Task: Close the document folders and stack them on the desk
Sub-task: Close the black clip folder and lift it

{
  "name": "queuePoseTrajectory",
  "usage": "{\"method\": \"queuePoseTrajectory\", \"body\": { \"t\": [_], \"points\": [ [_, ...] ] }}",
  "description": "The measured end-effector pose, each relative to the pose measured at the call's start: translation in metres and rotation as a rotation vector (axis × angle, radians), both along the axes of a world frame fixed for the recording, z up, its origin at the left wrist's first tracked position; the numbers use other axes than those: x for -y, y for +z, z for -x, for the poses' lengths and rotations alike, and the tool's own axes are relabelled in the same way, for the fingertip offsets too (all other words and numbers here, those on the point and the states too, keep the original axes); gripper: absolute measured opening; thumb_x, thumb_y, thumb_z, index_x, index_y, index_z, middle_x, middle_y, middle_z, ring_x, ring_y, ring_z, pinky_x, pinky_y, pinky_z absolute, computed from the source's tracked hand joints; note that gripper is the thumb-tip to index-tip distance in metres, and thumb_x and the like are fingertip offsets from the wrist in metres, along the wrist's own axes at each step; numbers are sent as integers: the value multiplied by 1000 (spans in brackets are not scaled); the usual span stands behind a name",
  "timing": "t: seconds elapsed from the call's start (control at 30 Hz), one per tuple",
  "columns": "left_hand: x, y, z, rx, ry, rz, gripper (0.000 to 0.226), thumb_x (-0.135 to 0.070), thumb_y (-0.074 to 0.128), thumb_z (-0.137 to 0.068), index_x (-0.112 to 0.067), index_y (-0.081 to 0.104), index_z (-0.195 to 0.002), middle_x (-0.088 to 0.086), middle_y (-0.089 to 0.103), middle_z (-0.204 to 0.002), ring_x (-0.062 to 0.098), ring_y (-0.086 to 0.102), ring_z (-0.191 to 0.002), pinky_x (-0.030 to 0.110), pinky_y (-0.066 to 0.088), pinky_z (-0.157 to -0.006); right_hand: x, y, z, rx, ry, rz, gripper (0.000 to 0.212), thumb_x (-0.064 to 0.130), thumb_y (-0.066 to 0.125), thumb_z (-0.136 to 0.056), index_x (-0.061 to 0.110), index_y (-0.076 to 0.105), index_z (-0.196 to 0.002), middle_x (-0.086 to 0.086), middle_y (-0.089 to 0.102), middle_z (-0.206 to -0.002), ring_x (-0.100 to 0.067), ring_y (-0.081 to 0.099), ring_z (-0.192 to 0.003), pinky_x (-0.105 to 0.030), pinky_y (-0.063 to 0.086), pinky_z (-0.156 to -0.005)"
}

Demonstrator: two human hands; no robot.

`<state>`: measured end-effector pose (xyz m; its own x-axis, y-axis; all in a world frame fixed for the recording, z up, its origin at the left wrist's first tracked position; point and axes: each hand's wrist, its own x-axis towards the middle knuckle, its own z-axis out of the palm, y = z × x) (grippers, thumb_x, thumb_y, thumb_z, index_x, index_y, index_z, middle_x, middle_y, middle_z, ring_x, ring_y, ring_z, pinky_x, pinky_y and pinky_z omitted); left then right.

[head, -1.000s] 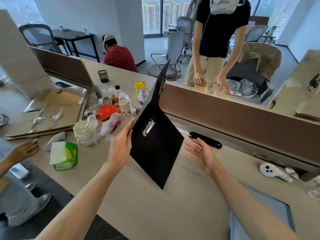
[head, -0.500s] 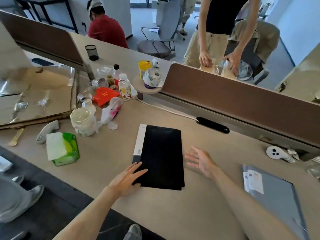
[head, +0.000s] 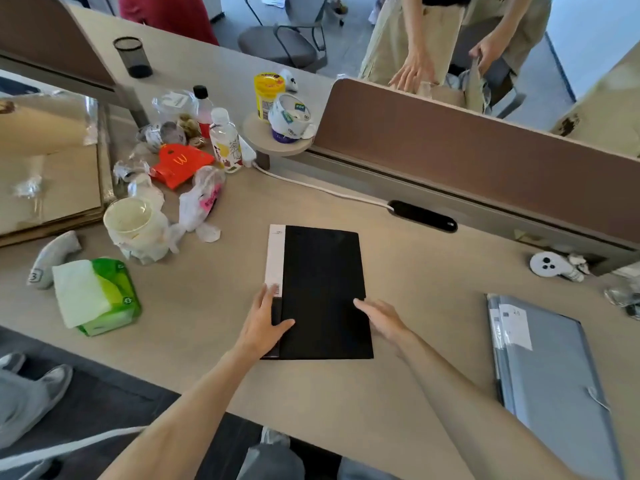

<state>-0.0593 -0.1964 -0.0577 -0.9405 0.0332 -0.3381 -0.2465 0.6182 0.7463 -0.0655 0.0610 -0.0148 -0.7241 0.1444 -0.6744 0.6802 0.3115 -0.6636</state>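
A black document folder (head: 322, 289) with a white spine label lies closed and flat on the beige desk (head: 415, 278), in the middle. My left hand (head: 265, 322) rests on its near left corner, fingers over the spine edge. At the folder's right edge, near the front, is my right hand (head: 381, 318), fingers spread and touching the edge. A grey-blue folder (head: 550, 368) lies closed at the desk's right, apart from the black one.
Left of the folder stand a tissue pack (head: 95, 296), a paper cup (head: 135, 226), bottles (head: 225, 140) and wrappers. A brown divider (head: 467, 150) runs along the back with a black cable slot (head: 422, 216). A person stands behind it. A white controller (head: 550, 266) lies at the right.
The black folder, held up open a second ago, now lies closed and flat. Both hands have moved onto its near edges, and the view has tilted further down.
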Motion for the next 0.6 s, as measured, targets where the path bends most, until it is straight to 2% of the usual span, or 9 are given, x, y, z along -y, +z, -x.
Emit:
{"method": "queuePoseTrajectory", "body": {
  "t": [0.1, 0.17, 0.3, 0.43, 0.53, 0.6],
  "points": [
    [-8, 6, 16, 113, 260, -332, 62, -18, 74, -81, -24, 38, -131, -1, 52, -129, 21, 53, -120, 38, 47, -97, -2, -5, -2, -7, 24, -62, 63, 42, 64, -86, 16, 45, -141, -1, 45, -146, -20, 45, -133, -35, 36, -112],
    [-17, 13, 19, 202, 339, -455, 62, -14, 74, -81, -20, 38, -131, -1, 58, -124, 20, 59, -111, 34, 50, -89, -8, -4, -3, -16, 15, -57, 63, 42, 65, -86, 17, 46, -140, -2, 47, -145, -19, 46, -132, -34, 37, -111],
    [-35, 21, 21, 223, 287, -420, 72, -14, 77, -78, -19, 36, -138, 1, 57, -126, 22, 58, -111, 41, 51, -95, -29, 1, -6, -37, -31, -24, 60, 37, 66, -86, 13, 47, -138, -5, 49, -143, -20, 48, -130, -33, 40, -108],
    [-54, 27, 23, 155, 208, -452, 76, -3, 75, -77, -21, 34, -139, -1, 57, -127, 18, 58, -113, 38, 48, -99, -58, 11, -13, -108, -195, 54, 48, 23, 71, -85, 10, 53, -127, -4, 63, -126, -18, 62, -106, -29, 52, -87],
    [-72, 25, 22, 110, 110, -444, 86, -1, 75, -75, -30, 30, -142, -5, 52, -134, 14, 54, -119, 40, 47, -101, -79, 8, -20, -153, -240, 76, 55, 15, 75, -79, 12, 49, -126, 0, 63, -124, -18, 63, -106, -32, 53, -91],
    [-84, 22, 19, 86, 23, -417, 94, 1, 73, -75, -36, 23, -145, -8, 48, -138, 13, 51, -123, 34, 45, -101, -89, 6, -24, -158, -251, 49, 57, 10, 75, -78, 13, 46, -127, 0, 60, -122, -18, 60, -106, -30, 50, -89]
  ]
}}
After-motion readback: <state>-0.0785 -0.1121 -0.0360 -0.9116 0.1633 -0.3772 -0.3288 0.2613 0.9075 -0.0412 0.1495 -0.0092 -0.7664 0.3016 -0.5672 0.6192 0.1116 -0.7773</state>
